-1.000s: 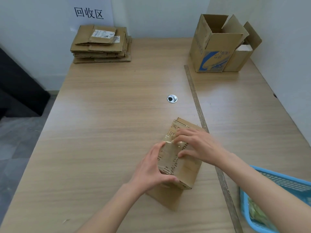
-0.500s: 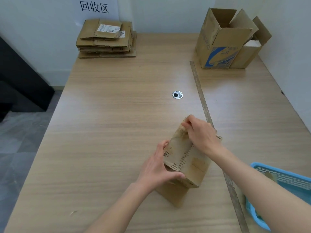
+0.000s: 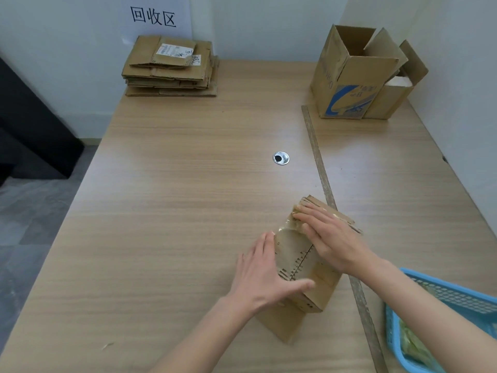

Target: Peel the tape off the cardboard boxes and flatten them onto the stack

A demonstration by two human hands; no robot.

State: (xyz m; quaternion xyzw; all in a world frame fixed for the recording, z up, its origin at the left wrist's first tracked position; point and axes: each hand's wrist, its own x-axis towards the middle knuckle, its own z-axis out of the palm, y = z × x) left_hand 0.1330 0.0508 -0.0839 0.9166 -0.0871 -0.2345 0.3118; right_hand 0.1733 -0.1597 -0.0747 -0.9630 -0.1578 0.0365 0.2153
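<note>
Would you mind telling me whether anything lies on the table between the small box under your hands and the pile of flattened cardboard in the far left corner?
Nothing visible does. The small box sits under both hands, and the table is bare from there to the flattened stack. The metal grommet lies flush, right of that line.

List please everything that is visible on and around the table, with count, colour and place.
small box: 1, brown, near centre, under both hands
flattened stack: 1, brown, far left corner
open boxes: 2, brown, one with blue print, far right corner
ruler: 1, grey, along table right of centre
cable hole: 1, silver, table centre
basket: 1, blue, near right edge
wall sign: 1, white, above stack
table: 1, light wood
hands: left hand and right hand, on the small box
</note>
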